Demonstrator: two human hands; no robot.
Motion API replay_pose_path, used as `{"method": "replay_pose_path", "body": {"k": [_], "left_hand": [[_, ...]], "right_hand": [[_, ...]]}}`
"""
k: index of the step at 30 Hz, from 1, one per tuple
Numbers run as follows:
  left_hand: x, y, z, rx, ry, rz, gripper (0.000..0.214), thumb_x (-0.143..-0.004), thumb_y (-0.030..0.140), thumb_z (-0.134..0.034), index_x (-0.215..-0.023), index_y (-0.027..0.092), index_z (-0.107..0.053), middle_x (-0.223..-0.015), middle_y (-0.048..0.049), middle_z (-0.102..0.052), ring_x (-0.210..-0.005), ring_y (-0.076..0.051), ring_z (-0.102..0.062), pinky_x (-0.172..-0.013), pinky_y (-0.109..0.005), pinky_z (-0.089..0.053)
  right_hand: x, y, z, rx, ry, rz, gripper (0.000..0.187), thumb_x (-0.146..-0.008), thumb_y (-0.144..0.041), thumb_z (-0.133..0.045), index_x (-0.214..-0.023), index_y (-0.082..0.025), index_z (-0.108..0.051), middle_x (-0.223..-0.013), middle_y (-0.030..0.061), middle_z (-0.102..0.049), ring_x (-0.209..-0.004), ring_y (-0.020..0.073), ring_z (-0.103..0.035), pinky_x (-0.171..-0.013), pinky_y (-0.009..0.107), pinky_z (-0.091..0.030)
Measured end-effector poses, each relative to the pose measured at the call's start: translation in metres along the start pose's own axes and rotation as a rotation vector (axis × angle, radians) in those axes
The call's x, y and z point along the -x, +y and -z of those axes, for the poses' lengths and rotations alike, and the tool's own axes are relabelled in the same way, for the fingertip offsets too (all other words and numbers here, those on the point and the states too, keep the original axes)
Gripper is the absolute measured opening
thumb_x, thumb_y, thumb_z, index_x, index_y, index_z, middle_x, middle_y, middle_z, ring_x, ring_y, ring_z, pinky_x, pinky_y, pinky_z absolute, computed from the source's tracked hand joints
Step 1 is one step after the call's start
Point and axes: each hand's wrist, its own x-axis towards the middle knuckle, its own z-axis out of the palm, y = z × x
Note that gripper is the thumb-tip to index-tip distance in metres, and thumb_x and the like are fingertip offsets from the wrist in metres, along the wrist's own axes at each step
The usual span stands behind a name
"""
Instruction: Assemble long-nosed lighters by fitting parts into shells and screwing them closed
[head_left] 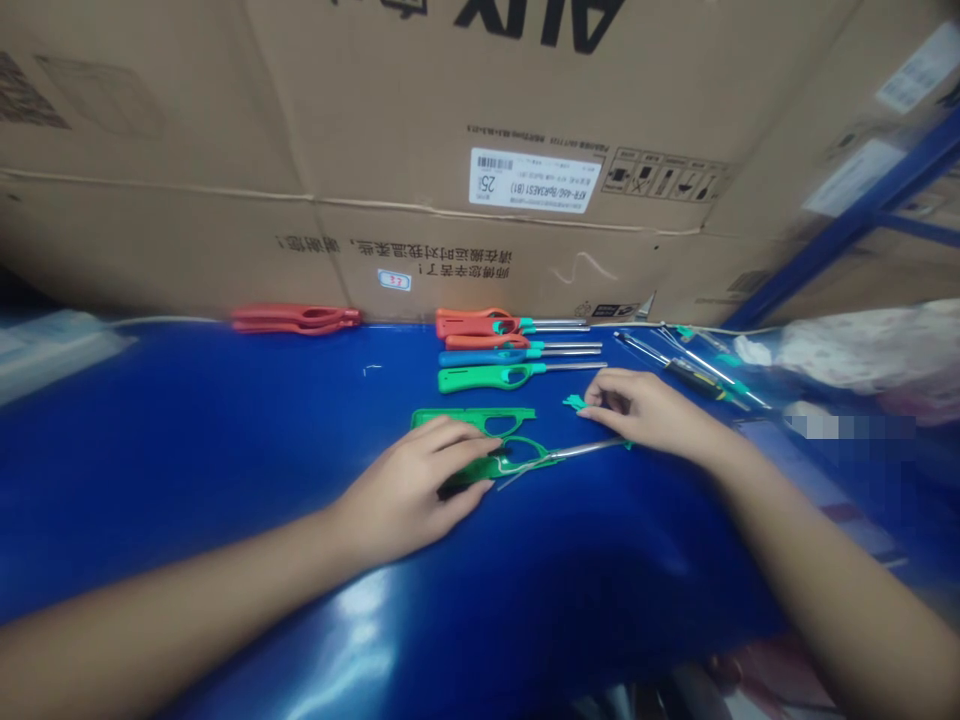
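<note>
My left hand (412,490) is closed over the handle end of an opened green lighter shell (529,450). From that shell a metal tube (589,448) runs to the right, with a thin wire lying along its inner part. Just behind, close to my left fingers, lies another green shell half (450,414). My right hand (649,408) pinches a small teal plastic piece (575,402) between thumb and fingertips, above the tube's far end. Part of the opened shell is hidden under my left fingers.
Assembled long-neck lighters, including a green one (480,377) and a blue one (480,357), lie in a row behind. Red shells (296,319) are at back left. A screwdriver (694,378) and metal tubes lie at right. A large cardboard box (375,200) closes off the back.
</note>
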Motion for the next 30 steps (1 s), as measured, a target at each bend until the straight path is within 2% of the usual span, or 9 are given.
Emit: {"method": "replay_pose_path", "body": {"k": [5,10,14,21,30], "left_hand": [[-0.003,-0.001,-0.001,0.03,-0.022,0.019,0.025,-0.096,0.024,-0.06,-0.118,0.016,-0.07,-0.109,-0.0092,-0.069,-0.102,-0.021,-0.064,-0.09,-0.038,-0.055],[-0.006,-0.002,-0.001,0.065,-0.028,0.057,0.024,-0.094,0.025,-0.063,-0.114,0.016,-0.071,-0.106,-0.0087,-0.071,-0.099,-0.022,-0.066,-0.09,-0.04,-0.055],[-0.006,-0.002,0.0,0.094,-0.059,0.07,0.025,-0.094,0.025,-0.063,-0.116,0.017,-0.07,-0.108,-0.0086,-0.07,-0.101,-0.022,-0.065,-0.091,-0.04,-0.055],[-0.007,0.0,0.001,0.093,-0.093,0.065,0.024,-0.095,0.025,-0.061,-0.117,0.016,-0.068,-0.108,-0.0084,-0.068,-0.103,-0.022,-0.063,-0.092,-0.039,-0.054],[-0.007,0.001,0.002,0.133,-0.12,0.119,0.026,-0.092,0.024,-0.064,-0.117,0.017,-0.068,-0.104,-0.0077,-0.065,-0.098,-0.022,-0.063,-0.09,-0.04,-0.053]], "right_hand": [[0.002,-0.025,-0.009,-0.12,0.038,0.04,0.018,-0.092,-0.035,-0.066,-0.086,-0.018,-0.068,-0.066,-0.0019,-0.061,-0.056,0.0103,-0.051,-0.055,0.023,-0.04],[0.002,-0.05,-0.023,-0.201,-0.048,0.206,0.012,-0.096,-0.027,-0.06,-0.094,-0.017,-0.069,-0.087,0.0032,-0.067,-0.069,0.0113,-0.057,-0.065,0.024,-0.044],[0.0,-0.053,-0.03,-0.185,-0.069,0.257,0.014,-0.098,-0.023,-0.058,-0.098,-0.017,-0.07,-0.093,0.0057,-0.066,-0.08,0.0145,-0.061,-0.073,0.027,-0.046],[0.001,-0.053,-0.038,-0.252,-0.073,0.321,0.013,-0.097,-0.022,-0.059,-0.095,-0.017,-0.071,-0.091,0.0053,-0.064,-0.079,0.0141,-0.06,-0.072,0.027,-0.047],[0.001,-0.059,-0.041,-0.208,-0.03,0.424,0.016,-0.098,-0.021,-0.055,-0.088,-0.017,-0.067,-0.084,0.0051,-0.064,-0.077,0.0152,-0.059,-0.07,0.028,-0.047]]}}
